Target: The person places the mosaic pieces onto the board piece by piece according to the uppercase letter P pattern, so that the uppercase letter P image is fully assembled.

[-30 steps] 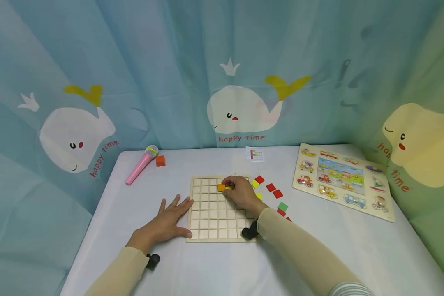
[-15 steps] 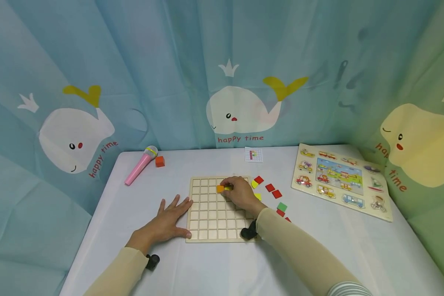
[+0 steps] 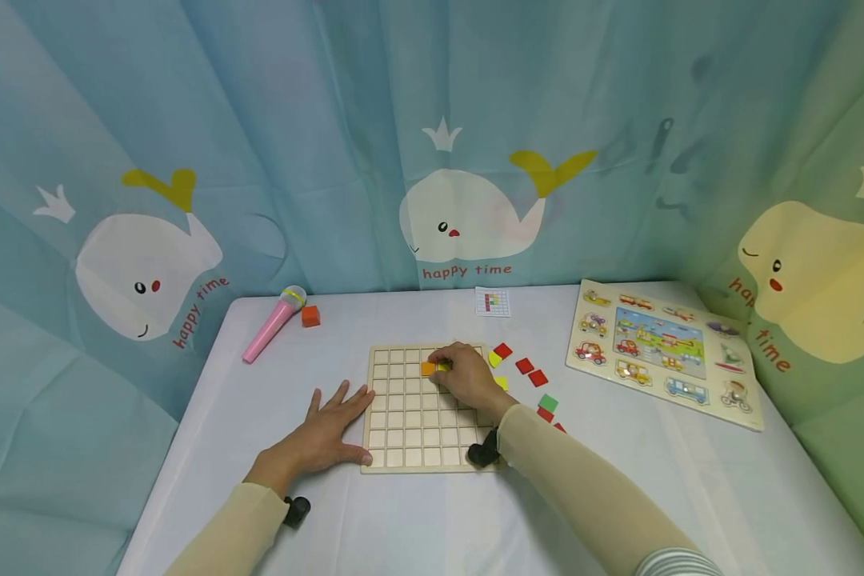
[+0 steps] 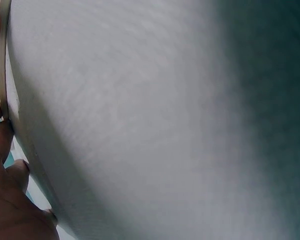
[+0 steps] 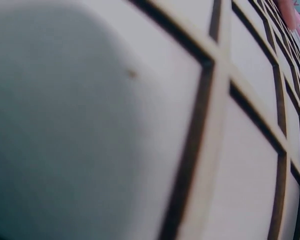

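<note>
A wooden grid board [image 3: 396,438] lies flat on the white table, its raised ribs filling much of the right wrist view. My left hand [image 3: 320,436] is spread at the board's left side, fingertips and thumb right at the edge; part of that hand [image 4: 15,200] shows in the left wrist view. Near the board's far edge, my right hand [image 3: 470,378] pinches a small yellow tile [image 3: 443,367] between thumb and fingers, which hide much of it. Just left of it an orange square tile [image 3: 428,369] sits on the grid.
Several loose tiles, including a red tile [image 3: 524,366] and a green tile [image 3: 548,402], lie right of the board. Behind are a pattern card [image 3: 493,302], pink microphone [image 3: 272,326] and orange cube [image 3: 310,316]. A vehicle puzzle [image 3: 662,352] lies far right.
The head view shifts very slightly. Both hands keep their places, the right one at the yellow tile and the left at the board's edge.
</note>
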Available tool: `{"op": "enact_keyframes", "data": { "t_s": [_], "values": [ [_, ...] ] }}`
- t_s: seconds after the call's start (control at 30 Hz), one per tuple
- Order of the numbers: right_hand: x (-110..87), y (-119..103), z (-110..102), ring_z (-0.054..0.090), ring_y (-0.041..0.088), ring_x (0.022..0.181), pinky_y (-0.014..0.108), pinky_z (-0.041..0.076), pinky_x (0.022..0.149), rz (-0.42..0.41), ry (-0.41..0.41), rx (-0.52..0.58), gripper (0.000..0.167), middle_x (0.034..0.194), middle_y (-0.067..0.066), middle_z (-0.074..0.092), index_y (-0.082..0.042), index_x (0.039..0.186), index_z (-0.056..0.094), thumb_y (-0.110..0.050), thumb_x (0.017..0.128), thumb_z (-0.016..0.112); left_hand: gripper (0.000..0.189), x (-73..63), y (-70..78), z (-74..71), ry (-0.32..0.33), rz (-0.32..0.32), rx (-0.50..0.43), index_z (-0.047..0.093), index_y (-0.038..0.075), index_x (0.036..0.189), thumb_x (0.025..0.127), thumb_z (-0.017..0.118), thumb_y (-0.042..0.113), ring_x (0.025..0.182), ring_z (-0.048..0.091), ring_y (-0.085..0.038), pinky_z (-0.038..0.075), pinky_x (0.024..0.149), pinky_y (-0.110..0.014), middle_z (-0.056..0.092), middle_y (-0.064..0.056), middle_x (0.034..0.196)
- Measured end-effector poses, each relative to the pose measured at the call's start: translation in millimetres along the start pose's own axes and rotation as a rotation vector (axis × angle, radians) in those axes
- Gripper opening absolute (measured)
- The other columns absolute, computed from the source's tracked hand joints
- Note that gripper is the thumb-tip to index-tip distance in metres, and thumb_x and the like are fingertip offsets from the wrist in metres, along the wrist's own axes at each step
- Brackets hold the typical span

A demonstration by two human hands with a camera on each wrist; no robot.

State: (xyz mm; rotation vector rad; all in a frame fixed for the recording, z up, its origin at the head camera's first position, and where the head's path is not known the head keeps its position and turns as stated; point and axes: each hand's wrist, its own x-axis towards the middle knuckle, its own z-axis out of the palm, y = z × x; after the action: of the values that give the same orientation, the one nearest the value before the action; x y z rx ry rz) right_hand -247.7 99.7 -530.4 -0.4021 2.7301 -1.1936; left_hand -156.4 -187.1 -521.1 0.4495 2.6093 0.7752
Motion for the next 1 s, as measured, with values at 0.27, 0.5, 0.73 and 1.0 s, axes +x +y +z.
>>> {"op": "enact_keyframes", "data": {
  "t_s": [0.27, 0.5, 0.73, 1.0],
  "values": [
    [-0.7, -3, -1, 0.065, 0.025, 0.11, 0.044, 0.055, 0.101, 0.001, 0.002, -0.019, 0.025, 0.123, 0.006, 0.073, -0.011, 0.119, 0.078, -0.013, 0.094, 0.08, 0.106, -1.0, -1.5, 0.5, 0.009, 0.009, 0.0, 0.034, 0.014, 0.166, 0.08, 0.089, 0.042, 0.165, 0.005, -0.035, -0.011, 0.129, -0.065, 0.028, -0.004, 0.174],
    [-1.7, -3, -3, 0.066, 0.023, 0.107, 0.043, 0.057, 0.096, 0.0, 0.005, 0.03, 0.024, 0.121, 0.006, 0.072, -0.011, 0.118, 0.078, -0.014, 0.095, 0.079, 0.107, -1.1, -2.1, 0.9, 0.001, 0.007, 0.005, 0.034, 0.015, 0.166, 0.08, 0.089, 0.044, 0.165, 0.005, -0.035, -0.011, 0.13, -0.064, 0.028, -0.003, 0.174],
    [-5.2, -4, -15, 0.059, 0.022, 0.096, 0.035, 0.054, 0.082, 0.023, 0.004, 0.165, 0.027, 0.116, 0.008, 0.066, -0.006, 0.126, 0.073, -0.015, 0.1, 0.072, 0.108, -1.1, -3.9, 1.0, -0.007, 0.013, 0.017, 0.032, 0.016, 0.167, 0.08, 0.088, 0.047, 0.166, 0.005, -0.034, -0.011, 0.13, -0.063, 0.026, -0.003, 0.175],
    [-20.8, -9, -35, 0.057, 0.024, 0.099, 0.032, 0.05, 0.079, 0.043, 0.058, 0.189, 0.031, 0.115, 0.008, 0.066, -0.007, 0.129, 0.073, -0.019, 0.1, 0.072, 0.107, -0.5, -5.1, 2.3, 0.003, 0.008, 0.007, 0.033, 0.017, 0.167, 0.08, 0.089, 0.046, 0.166, 0.004, -0.033, -0.012, 0.13, -0.063, 0.027, -0.002, 0.175]
  ]
}}
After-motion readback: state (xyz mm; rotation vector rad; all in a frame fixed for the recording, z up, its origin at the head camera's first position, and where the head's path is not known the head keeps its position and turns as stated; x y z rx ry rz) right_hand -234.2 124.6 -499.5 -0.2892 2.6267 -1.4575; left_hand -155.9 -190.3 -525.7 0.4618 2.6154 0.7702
